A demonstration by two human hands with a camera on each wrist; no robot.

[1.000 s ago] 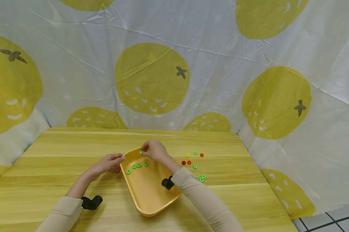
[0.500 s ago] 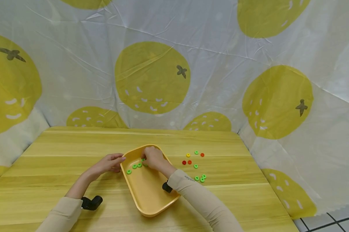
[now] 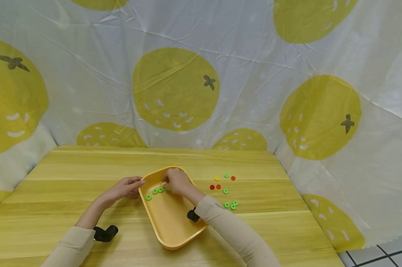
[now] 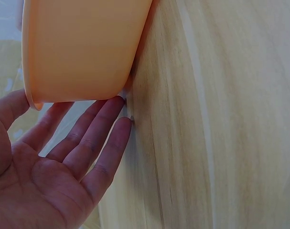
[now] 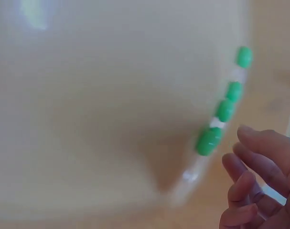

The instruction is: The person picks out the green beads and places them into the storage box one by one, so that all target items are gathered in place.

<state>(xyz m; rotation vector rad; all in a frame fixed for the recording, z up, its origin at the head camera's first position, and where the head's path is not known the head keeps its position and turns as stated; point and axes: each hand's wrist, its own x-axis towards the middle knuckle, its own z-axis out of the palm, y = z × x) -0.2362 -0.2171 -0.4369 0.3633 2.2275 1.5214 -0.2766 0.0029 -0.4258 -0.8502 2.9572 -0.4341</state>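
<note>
In the head view, a shallow orange tray [image 3: 174, 222] sits at an angle on the wooden table. My left hand [image 3: 124, 188] touches its far left corner; in the left wrist view, the thumb [image 4: 13, 107] meets the rim and the other fingers extend against the outer wall. My right hand [image 3: 177, 181] is inside the tray at the far end. The right wrist view shows its fingers loosely bent with a gap between them, apart from the beads. Several green ring-shaped beads [image 5: 224, 110] line the tray's edge, two of them close together nearest that hand.
On the table [image 3: 271, 230] right of the tray lie several loose green beads [image 3: 225, 191], a yellow bead [image 3: 216, 178], a dark red bead [image 3: 212, 187] and orange-red beads [image 3: 233, 178]. A fruit-patterned curtain [image 3: 247, 92] hangs behind the table.
The right hand, pinching a green bead near the far rim a second ago, has moved down into the tray. That bead now lies among the others, and the fingers have parted. The left hand stays put.
</note>
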